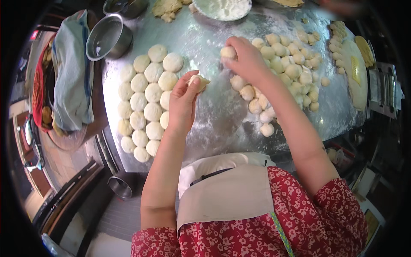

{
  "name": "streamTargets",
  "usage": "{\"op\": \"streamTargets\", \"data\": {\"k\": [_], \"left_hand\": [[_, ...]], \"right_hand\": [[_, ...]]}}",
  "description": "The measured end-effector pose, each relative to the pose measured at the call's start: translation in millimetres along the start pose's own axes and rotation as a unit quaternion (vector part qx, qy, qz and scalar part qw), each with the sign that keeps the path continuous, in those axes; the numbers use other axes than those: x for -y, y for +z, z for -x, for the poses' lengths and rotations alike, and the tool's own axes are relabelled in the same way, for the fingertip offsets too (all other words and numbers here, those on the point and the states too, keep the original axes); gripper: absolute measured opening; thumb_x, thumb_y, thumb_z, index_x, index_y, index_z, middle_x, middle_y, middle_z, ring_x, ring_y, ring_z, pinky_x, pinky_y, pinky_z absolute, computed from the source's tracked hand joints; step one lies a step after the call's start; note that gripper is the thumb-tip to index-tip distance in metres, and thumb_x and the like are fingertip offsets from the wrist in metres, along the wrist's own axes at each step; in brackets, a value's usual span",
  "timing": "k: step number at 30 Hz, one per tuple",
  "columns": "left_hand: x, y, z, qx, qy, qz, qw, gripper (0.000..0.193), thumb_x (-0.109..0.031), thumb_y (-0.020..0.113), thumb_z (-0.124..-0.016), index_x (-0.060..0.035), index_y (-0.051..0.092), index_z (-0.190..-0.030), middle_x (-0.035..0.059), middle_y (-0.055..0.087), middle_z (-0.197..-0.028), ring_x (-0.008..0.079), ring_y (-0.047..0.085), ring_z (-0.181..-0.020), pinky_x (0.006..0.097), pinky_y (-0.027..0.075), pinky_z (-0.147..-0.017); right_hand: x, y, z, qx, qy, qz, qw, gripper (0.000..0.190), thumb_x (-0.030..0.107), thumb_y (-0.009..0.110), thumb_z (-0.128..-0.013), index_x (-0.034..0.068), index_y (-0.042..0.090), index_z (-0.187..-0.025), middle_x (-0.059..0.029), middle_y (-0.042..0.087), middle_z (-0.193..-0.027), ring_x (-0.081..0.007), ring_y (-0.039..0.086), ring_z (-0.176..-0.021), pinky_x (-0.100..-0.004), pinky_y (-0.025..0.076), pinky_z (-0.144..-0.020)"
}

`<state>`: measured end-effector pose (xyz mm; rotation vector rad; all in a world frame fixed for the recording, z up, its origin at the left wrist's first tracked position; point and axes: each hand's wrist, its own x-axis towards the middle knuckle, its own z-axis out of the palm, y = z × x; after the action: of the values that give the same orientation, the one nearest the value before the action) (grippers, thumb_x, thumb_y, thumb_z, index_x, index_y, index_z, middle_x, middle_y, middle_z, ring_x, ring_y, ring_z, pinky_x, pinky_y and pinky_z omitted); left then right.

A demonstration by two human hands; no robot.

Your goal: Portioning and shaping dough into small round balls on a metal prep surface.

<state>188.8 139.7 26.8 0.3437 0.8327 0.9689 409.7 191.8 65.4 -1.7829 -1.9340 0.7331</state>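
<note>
My left hand (186,98) holds a small piece of dough (198,83) between thumb and fingers, just right of the flattened dough rounds (153,111) laid in columns on the steel table (212,125). Farther up and to the right, the fingers of my right hand (245,57) are closed around a dough ball (228,53). A large cluster of dough balls (292,71) lies beyond my right forearm, some of them partly hidden by it. Nearer to me, several rougher dough balls (247,92) sit beside that forearm. Flour is scattered over the steel.
A metal bowl (123,40) stands at the back left, beside a cloth-covered container (72,74). At the far edge are a floury bowl (224,9) and a dough lump (167,9). A long dough sheet (351,77) lies at right, near a metal machine (383,90).
</note>
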Motion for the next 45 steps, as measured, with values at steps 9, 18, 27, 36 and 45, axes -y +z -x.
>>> {"op": "streamTargets", "data": {"k": [9, 18, 27, 36, 45], "left_hand": [[58.2, -45.3, 89.3, 0.068, 0.337, -0.719, 0.603, 0.062, 0.000, 0.074, -0.078, -0.0056, 0.055, -0.136, 0.0176, 0.056, -0.130, 0.0358, 0.057, -0.117, 0.0432, 0.049, -0.097], [59.5, -34.2, 90.2, 0.046, 0.294, -0.701, 0.648, 0.039, -0.002, 0.070, -0.079, -0.0034, 0.064, -0.117, 0.0152, 0.059, -0.121, 0.0364, 0.056, -0.109, 0.0441, 0.047, -0.095], [55.0, -75.2, 145.6, 0.087, 0.283, -0.712, 0.636, 0.038, -0.004, 0.067, -0.083, -0.0029, 0.066, -0.121, 0.0159, 0.064, -0.125, 0.0360, 0.057, -0.116, 0.0425, 0.048, -0.099], [95.4, -43.3, 102.9, 0.006, 0.225, -0.870, 0.438, 0.063, -0.037, 0.051, -0.100, 0.0040, 0.043, -0.146, 0.0191, 0.034, -0.159, 0.0300, 0.028, -0.150, 0.0445, 0.021, -0.123], [79.4, -49.8, 97.8, 0.013, 0.268, -0.812, 0.519, 0.055, -0.033, 0.055, -0.098, 0.0000, 0.051, -0.142, 0.0183, 0.042, -0.154, 0.0304, 0.034, -0.147, 0.0437, 0.026, -0.121]], "right_hand": [[10.9, 81.6, 129.9, -0.037, -0.122, 0.167, 0.978, 0.059, 0.025, 0.067, -0.091, 0.006, 0.046, -0.143, -0.0177, 0.050, -0.132, -0.0372, 0.052, -0.121, -0.0435, 0.045, -0.100], [7.1, 104.6, 96.8, -0.032, -0.135, 0.048, 0.989, 0.022, 0.017, 0.070, -0.088, 0.005, 0.057, -0.100, -0.0138, 0.054, -0.110, -0.0369, 0.053, -0.104, -0.0487, 0.044, -0.088], [-13.1, 77.0, 158.2, -0.027, -0.213, 0.119, 0.969, 0.019, 0.022, 0.061, -0.093, 0.008, 0.061, -0.106, -0.0138, 0.058, -0.112, -0.0365, 0.055, -0.106, -0.0462, 0.046, -0.088], [3.4, 114.9, 133.4, -0.050, -0.147, 0.216, 0.964, 0.046, 0.038, 0.048, -0.102, 0.005, 0.058, -0.132, -0.0168, 0.049, -0.147, -0.0388, 0.041, -0.139, -0.0536, 0.030, -0.115], [1.9, 70.0, 114.4, 0.107, -0.068, 0.069, 0.990, 0.046, 0.033, 0.058, -0.096, 0.007, 0.057, -0.134, -0.0169, 0.049, -0.145, -0.0342, 0.048, -0.132, -0.0467, 0.038, -0.110]]}}
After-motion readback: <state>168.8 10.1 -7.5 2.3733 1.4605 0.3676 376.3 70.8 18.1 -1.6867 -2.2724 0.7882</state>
